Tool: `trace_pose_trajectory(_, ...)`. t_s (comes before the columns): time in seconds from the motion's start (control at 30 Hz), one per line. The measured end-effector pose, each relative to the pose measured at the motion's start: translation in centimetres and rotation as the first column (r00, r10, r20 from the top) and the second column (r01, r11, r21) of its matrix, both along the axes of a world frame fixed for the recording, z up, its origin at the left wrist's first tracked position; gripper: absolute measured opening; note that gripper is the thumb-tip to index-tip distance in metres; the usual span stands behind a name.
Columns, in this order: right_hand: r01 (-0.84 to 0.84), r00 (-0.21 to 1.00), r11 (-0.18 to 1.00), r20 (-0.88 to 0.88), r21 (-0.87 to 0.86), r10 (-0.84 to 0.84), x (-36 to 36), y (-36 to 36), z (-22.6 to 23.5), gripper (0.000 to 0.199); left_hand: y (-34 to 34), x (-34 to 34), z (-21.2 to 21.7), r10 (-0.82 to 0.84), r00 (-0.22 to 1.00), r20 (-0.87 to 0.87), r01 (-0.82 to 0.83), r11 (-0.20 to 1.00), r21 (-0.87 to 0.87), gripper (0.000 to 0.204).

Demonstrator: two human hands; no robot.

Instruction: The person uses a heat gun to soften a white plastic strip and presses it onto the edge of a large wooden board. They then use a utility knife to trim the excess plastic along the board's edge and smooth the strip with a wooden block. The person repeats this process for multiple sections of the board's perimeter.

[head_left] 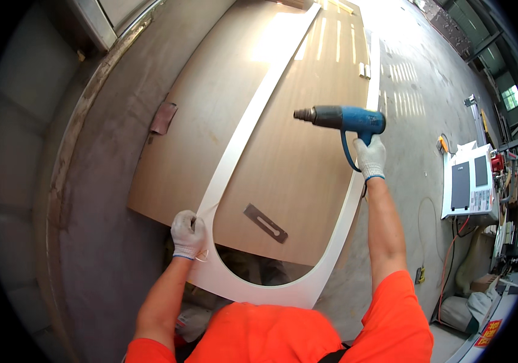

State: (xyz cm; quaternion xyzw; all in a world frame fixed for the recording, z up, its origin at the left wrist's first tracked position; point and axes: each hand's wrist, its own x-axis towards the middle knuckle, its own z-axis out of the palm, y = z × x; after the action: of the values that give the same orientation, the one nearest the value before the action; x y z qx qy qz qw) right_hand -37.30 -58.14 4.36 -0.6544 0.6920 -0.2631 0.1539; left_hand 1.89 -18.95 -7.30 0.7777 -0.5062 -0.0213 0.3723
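Observation:
A large brown wooden panel (283, 151) lies flat in front of me. A long white edging strip (253, 115) runs up across its face and loops around its near end and right side. My left hand (187, 233), in a white glove, grips the strip near the panel's near left corner. My right hand (370, 156), also gloved, holds a blue heat gun (343, 118) above the panel's right part, its dark nozzle pointing left.
A flat metal scraper blade (265, 222) lies on the panel near its front edge. A brown sanding block (163, 117) rests on the panel's left edge. A white machine (469, 181) with cables stands on the concrete floor to the right. A wall runs along the left.

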Motion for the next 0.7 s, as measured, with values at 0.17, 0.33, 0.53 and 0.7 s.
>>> trace_pose_trajectory(0.17,-0.076,0.948,0.954,-0.276,0.29,0.159,0.8,-2.5,-3.2,0.057,0.0,0.0,0.1,0.0,1.0,0.005,0.0,1.0,-0.024,0.012)
trace_pose_trajectory(0.33,-0.235,0.797,0.952,-0.6,-0.196,0.074,2.4,-0.9,-5.4,0.031,-0.4,-0.1,0.3,-0.01,1.0,-0.006,0.01,1.0,-0.016,0.012)
trace_pose_trajectory(0.53,-0.547,0.732,0.757,-0.235,0.358,0.64,13.9,22.1,-5.7,0.044,0.6,0.2,0.0,0.007,1.0,-0.03,-0.008,0.999,-0.036,0.014)
trace_pose_trajectory(0.7,-0.506,0.792,0.792,-0.179,0.342,0.583,15.3,27.1,-8.3,0.033,0.3,0.4,-0.1,-0.026,0.999,-0.041,0.024,0.998,-0.053,0.017)
